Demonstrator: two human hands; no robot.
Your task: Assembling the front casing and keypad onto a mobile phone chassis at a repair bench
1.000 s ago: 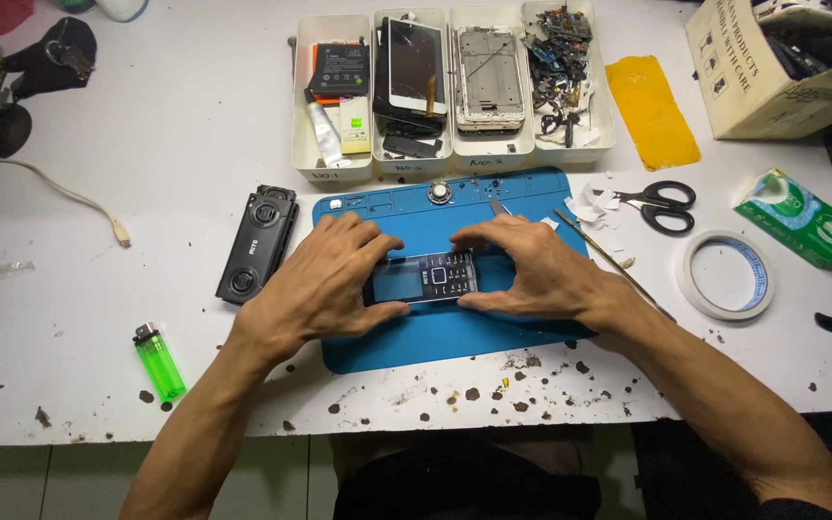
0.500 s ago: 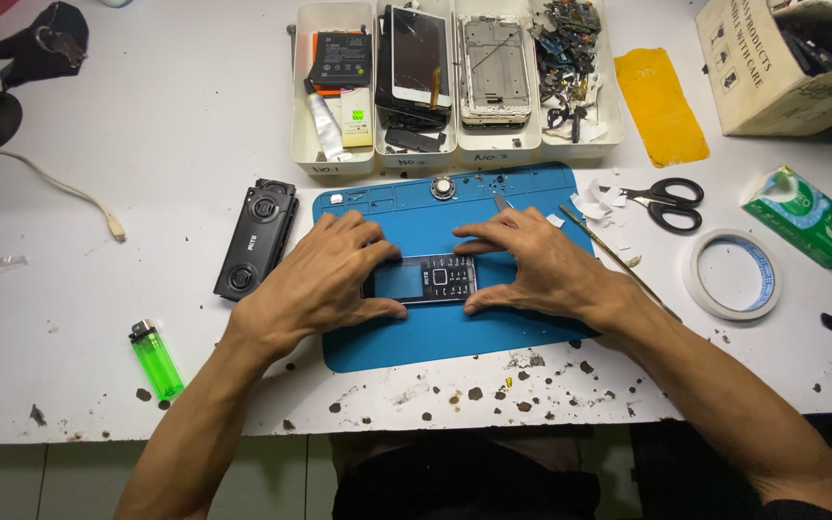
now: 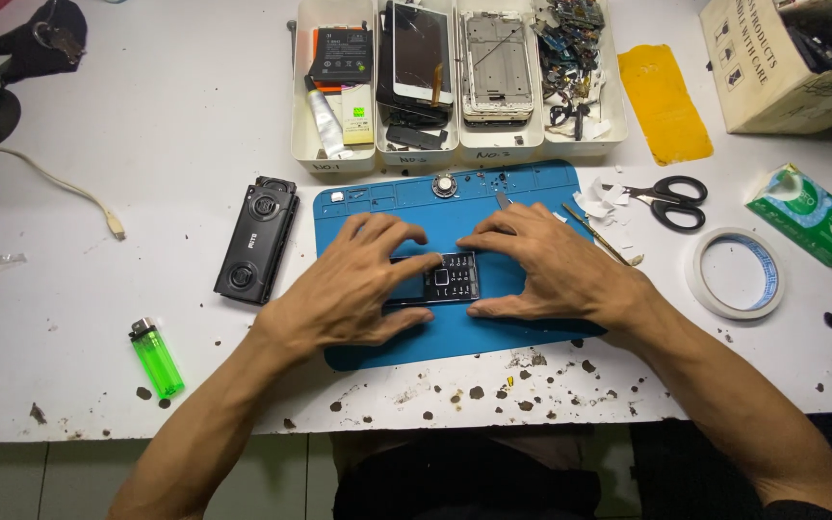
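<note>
Both hands press down on a small black keypad phone (image 3: 443,280) lying flat in the middle of a blue work mat (image 3: 377,207). Left hand (image 3: 353,286) lies palm down over the phone's left end, fingers spread narrowly, thumb tucked along the lower edge. Right hand (image 3: 546,265) lies likewise on the right end, fingers along the upper edge and thumb below; the key rows show between the two hands. Neither hand lifts the phone; both pinch it against the mat.

At the mat's top edge sits a small round metal part (image 3: 445,185). Left of the mat lies a black oblong speaker (image 3: 256,239), and farther towards the near edge of the white desk (image 3: 146,144) a green lighter (image 3: 158,359). Beyond the mat stand white trays (image 3: 334,164) holding phone parts, screens and frames. Right of the mat are black-handled scissors (image 3: 666,197), a roll of tape (image 3: 736,273), a green carton (image 3: 809,214) and a yellow pad (image 3: 664,101). Dark specks dot the desk's near edge.
</note>
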